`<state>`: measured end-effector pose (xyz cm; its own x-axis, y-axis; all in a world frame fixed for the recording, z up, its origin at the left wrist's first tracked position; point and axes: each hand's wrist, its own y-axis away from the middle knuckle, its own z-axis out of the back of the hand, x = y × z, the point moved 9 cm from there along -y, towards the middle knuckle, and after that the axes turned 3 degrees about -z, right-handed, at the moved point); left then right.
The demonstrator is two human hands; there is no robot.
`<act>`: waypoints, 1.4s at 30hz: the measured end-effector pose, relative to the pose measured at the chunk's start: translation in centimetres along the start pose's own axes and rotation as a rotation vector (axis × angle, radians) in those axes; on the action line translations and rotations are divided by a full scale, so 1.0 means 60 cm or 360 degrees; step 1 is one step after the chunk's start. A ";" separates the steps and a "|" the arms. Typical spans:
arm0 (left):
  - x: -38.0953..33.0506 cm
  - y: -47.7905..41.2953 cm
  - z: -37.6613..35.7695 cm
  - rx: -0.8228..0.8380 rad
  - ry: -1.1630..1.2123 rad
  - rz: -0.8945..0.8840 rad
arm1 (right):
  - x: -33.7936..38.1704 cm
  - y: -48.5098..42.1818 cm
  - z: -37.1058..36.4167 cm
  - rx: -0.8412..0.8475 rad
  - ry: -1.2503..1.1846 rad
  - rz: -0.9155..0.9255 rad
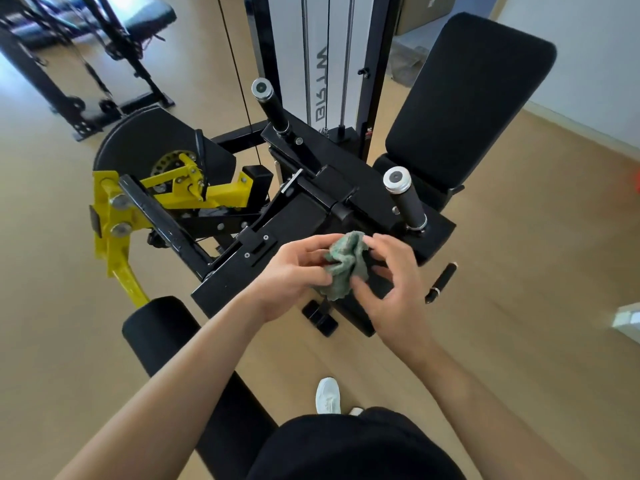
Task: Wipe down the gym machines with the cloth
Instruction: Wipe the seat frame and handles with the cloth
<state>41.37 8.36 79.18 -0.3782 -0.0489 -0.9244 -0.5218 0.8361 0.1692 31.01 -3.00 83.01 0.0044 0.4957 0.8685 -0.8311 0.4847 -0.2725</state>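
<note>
Over the front of the black gym machine, a crumpled green cloth is held in the air between both hands: it is gripped by the curled fingers of the left hand, and its other side is pinched between thumb and fingertips of the right hand. On the white cover of the weight stack behind, grey letters are printed sideways, but they cannot be read with certainty. A black handle with a silver cap is seen just beyond the right hand, and a yellow lever arm is mounted at the left.
</note>
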 end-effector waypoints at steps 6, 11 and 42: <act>0.020 0.032 0.023 -0.0315 -0.0238 0.0096 | -0.025 0.000 -0.007 0.0121 -0.0027 -0.0147; 0.016 0.064 0.065 -0.0772 -0.0386 0.0121 | -0.062 0.000 0.001 0.0134 -0.0094 -0.0371; -0.106 -0.072 0.189 -0.0906 -0.2002 -0.0628 | -0.009 -0.189 -0.172 0.0154 0.1065 0.0240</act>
<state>54.70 11.23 80.46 0.6188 0.5360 -0.5742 -0.7744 0.5390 -0.3314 46.19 -1.35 81.39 0.2011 0.9057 0.3732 -0.8954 0.3245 -0.3050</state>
